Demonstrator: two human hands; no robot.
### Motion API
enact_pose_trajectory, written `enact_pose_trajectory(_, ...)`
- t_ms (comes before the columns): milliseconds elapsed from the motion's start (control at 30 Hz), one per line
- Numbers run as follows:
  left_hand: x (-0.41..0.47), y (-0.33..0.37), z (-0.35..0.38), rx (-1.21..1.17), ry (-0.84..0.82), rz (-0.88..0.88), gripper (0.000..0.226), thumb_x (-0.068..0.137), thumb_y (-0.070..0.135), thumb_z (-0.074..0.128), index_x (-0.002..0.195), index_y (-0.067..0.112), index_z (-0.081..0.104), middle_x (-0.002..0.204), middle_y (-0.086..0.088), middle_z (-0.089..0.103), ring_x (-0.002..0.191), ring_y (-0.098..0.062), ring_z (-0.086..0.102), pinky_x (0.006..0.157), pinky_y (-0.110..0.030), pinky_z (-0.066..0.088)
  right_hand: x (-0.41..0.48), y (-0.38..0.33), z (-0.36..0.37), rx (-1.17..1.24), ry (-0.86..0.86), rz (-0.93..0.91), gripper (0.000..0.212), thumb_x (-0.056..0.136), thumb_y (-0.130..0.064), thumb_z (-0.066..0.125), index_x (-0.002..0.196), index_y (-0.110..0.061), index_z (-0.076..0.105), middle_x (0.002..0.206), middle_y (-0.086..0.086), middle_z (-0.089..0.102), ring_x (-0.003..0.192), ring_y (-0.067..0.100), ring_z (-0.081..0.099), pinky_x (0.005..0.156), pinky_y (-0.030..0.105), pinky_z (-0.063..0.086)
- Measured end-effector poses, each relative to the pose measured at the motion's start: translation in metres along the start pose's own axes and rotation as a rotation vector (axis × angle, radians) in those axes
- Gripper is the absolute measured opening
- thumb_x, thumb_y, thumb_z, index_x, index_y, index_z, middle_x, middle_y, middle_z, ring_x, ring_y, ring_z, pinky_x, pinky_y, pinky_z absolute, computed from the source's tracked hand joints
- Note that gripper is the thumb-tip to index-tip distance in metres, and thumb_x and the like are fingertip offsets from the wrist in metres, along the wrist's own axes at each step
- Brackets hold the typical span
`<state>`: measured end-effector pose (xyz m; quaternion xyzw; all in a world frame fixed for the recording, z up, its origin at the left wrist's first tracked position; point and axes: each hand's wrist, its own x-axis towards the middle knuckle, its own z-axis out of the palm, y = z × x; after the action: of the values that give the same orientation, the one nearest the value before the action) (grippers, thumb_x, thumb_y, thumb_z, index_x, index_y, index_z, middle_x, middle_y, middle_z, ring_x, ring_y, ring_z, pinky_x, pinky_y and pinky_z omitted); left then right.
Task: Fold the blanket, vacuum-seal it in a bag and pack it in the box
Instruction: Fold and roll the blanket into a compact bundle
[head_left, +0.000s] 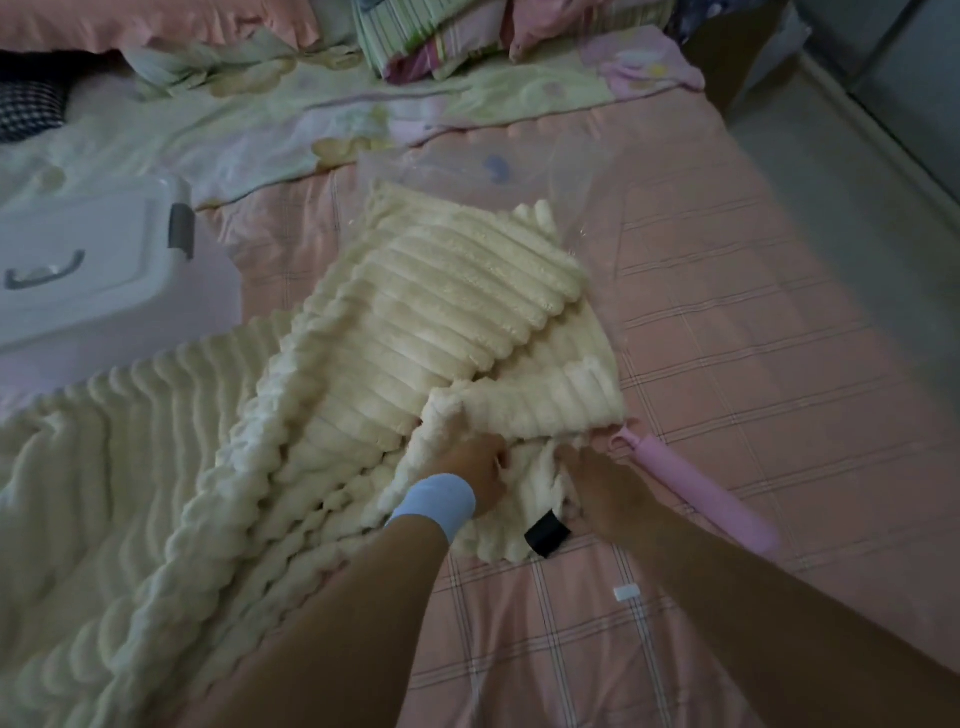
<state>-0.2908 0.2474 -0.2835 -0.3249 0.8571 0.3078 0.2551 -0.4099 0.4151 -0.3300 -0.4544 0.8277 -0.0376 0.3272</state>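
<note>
Mostly folded, the cream blanket (415, 322) lies mid-bed (779, 312), its far end on the clear bag (467, 166); whether it is inside, cannot tell. Left hand (475, 465) grips a near fold, fingers curled into the pile. Right hand (597, 493) grips the edge beside it. Pink pump (696, 493) just right of the hands. White box (88, 260) at left.

Pink checked bed (753, 312); grey floor (841, 208) right; dim light

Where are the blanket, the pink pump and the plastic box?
blanket (441, 312): head view, middle of the folded ribbed top.
pink pump (701, 493): head view, middle of its barrel.
plastic box (88, 223): head view, flat of its lid.
</note>
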Motion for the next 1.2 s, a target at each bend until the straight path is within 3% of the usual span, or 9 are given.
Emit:
enact_pose_trajectory(167,-0.009,0.008,0.032,0.124,-0.145,0.013,0.083,0.069,0.059,0.074,0.139,0.034,0.037,0.136,0.002,0.041,0.123,-0.024,0.045,0.102,-0.039,0.042,0.014,-0.014,-0.025,0.383,0.316,0.015,0.012,0.087,-0.018,0.057,0.079,-0.018,0.065,0.088,0.001,0.061,0.081,0.023,0.062,0.064,0.027,0.042)
enact_pose_trajectory(267,-0.011,0.021,0.033,0.151,-0.15,-0.044,0.057,0.086,0.05,0.062,0.136,0.028,0.048,0.133,-0.001,0.05,0.117,-0.024,0.053,0.094,-0.033,0.045,0.007,-0.02,-0.045,0.289,-0.025,0.096,0.01,0.087,-0.03,0.062,0.084,-0.023,0.056,0.085,-0.002,0.063,0.08,0.019,0.063,0.06,0.025,0.043)
enact_pose_trajectory(367,-0.01,0.029,0.037,0.139,-0.225,-0.068,0.039,0.092,0.037,0.058,0.127,0.021,0.059,0.125,-0.005,0.061,0.111,-0.024,0.059,0.088,-0.031,0.047,-0.001,-0.016,-0.028,-0.114,-0.271,0.182,0.05,0.082,-0.047,0.068,0.118,-0.022,0.044,0.107,0.004,0.064,0.092,0.021,0.064,0.072,0.031,0.05)
enact_pose_trajectory(700,-0.018,0.018,0.036,0.067,0.012,-0.035,0.091,0.067,0.053,0.077,0.141,0.03,0.029,0.131,0.001,0.051,0.115,-0.026,0.054,0.092,-0.04,0.049,0.016,-0.022,-0.025,0.323,0.547,0.109,0.024,0.09,-0.018,0.044,0.093,-0.011,0.067,0.103,0.007,0.057,0.09,0.025,0.057,0.076,0.036,0.048)
enact_pose_trajectory(800,-0.028,0.022,0.028,0.054,0.13,-0.031,0.06,0.086,0.018,0.062,0.137,0.029,0.032,0.129,-0.003,0.052,0.107,-0.028,0.058,0.086,-0.036,0.049,0.001,-0.019,-0.062,0.325,0.688,-0.157,0.027,0.084,-0.017,0.037,0.086,-0.007,0.063,0.1,0.007,0.056,0.079,0.024,0.056,0.064,0.033,0.047)
enact_pose_trajectory(967,-0.033,0.034,0.013,0.096,0.181,0.033,0.032,0.09,0.015,0.052,0.117,0.03,0.056,0.119,0.0,0.059,0.103,-0.022,0.059,0.086,-0.033,0.049,-0.037,0.048,-0.096,-0.476,0.44,-0.52,0.01,0.071,-0.026,0.067,0.065,-0.022,0.061,0.068,-0.002,0.055,0.052,0.023,0.057,0.039,0.023,0.032)
enact_pose_trajectory(1067,-0.036,0.048,0.029,0.105,-0.214,0.068,0.042,0.089,0.011,0.059,0.127,0.029,0.058,0.132,-0.001,0.054,0.117,-0.024,0.056,0.098,-0.032,0.047,-0.053,0.062,-0.091,-0.619,0.122,-0.314,0.034,0.036,-0.03,0.095,0.052,-0.025,0.065,0.058,-0.003,0.058,0.048,0.021,0.059,0.044,0.022,0.031)
enact_pose_trajectory(1133,-0.036,0.053,0.042,0.195,-0.477,0.06,0.044,0.089,0.014,0.063,0.131,0.029,0.058,0.135,0.001,0.055,0.118,-0.022,0.058,0.1,-0.033,0.047,-0.059,0.049,-0.092,-0.711,-0.132,-0.208,0.018,0.068,-0.03,0.083,0.081,-0.02,0.076,0.087,0.007,0.071,0.084,0.028,0.069,0.072,0.028,0.047)
enact_pose_trajectory(1200,-0.029,0.052,0.04,0.16,-0.424,0.058,0.036,0.091,0.012,0.061,0.125,0.025,0.064,0.129,0.0,0.061,0.113,-0.021,0.062,0.095,-0.028,0.049,-0.048,0.039,-0.088,-0.657,-0.212,-0.072,0.02,0.089,-0.025,0.06,0.1,-0.014,0.073,0.106,0.008,0.07,0.103,0.029,0.064,0.09,0.03,0.042)
